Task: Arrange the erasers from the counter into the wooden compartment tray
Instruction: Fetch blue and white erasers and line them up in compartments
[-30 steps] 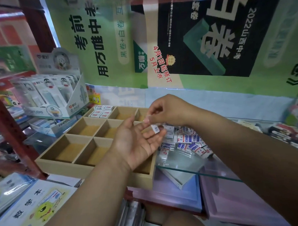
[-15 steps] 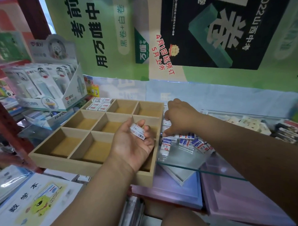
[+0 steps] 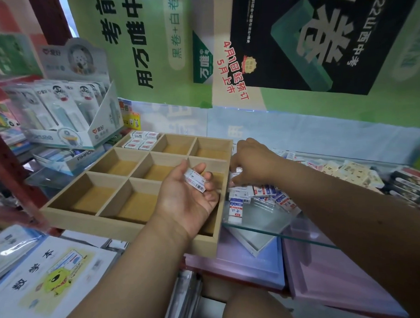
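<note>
The wooden compartment tray (image 3: 125, 229) sits on the glass counter, with several white erasers (image 3: 141, 141) in its far left compartment. My left hand (image 3: 186, 197) hovers palm up over the tray's near right side, fingers curled round a few erasers (image 3: 195, 180). A pile of loose erasers (image 3: 258, 195) lies on the glass just right of the tray. My right hand (image 3: 254, 162) reaches down into the far end of that pile, its fingertips pinching an eraser (image 3: 235, 174) there.
A white display box of packaged goods (image 3: 67, 116) stands behind the tray at the left. More small packets (image 3: 347, 170) lie on the glass at the right. Booklets (image 3: 41, 279) lie below the tray's near edge, pink boxes (image 3: 327, 273) under the glass.
My right hand dropped an eraser into my left palm, then moved right and down to the pile. My left hand stays cupped over the tray, now holding erasers.
</note>
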Demonstrator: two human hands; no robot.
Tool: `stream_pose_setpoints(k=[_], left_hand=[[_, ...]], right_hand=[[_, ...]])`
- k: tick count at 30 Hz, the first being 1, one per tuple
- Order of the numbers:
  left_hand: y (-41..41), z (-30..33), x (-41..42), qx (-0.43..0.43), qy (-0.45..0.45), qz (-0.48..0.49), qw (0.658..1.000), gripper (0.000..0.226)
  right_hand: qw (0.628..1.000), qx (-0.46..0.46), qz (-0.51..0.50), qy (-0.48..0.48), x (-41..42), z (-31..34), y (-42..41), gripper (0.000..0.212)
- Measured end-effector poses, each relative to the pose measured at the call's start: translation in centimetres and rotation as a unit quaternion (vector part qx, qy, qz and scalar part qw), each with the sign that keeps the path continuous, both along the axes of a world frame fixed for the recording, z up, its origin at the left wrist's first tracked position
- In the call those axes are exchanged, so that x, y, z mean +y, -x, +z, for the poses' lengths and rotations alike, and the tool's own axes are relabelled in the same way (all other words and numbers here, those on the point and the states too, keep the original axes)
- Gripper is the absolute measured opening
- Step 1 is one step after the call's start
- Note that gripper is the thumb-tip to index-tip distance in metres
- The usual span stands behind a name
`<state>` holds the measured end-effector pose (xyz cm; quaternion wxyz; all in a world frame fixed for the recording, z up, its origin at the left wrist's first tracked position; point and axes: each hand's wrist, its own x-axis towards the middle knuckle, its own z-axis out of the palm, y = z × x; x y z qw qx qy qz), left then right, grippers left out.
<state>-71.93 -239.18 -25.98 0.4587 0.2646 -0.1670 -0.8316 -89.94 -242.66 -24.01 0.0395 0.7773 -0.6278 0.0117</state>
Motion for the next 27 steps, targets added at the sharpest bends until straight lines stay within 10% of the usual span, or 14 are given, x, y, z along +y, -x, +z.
stream_pose_setpoints(k=[5, 18, 27], left_hand=[[-0.1, 0.0, 0.0, 0.000, 0.002, 0.002, 1.000, 0.031], [-0.1, -0.1, 0.2, -0.001, -0.004, 0.007, 1.000, 0.030], [0.0, -0.1, 0.1, 0.003, -0.004, 0.007, 1.000, 0.029]], right_hand=[[0.983, -0.181, -0.021, 0.000, 1.9, 1.6, 1.7, 0.021], [0.980, -0.079, 0.165, -0.077, 5.7, -1.4, 0.7, 0.040], [0.972, -0.093, 0.213, -0.024, 7.7, -2.5, 3.1, 0.013]])
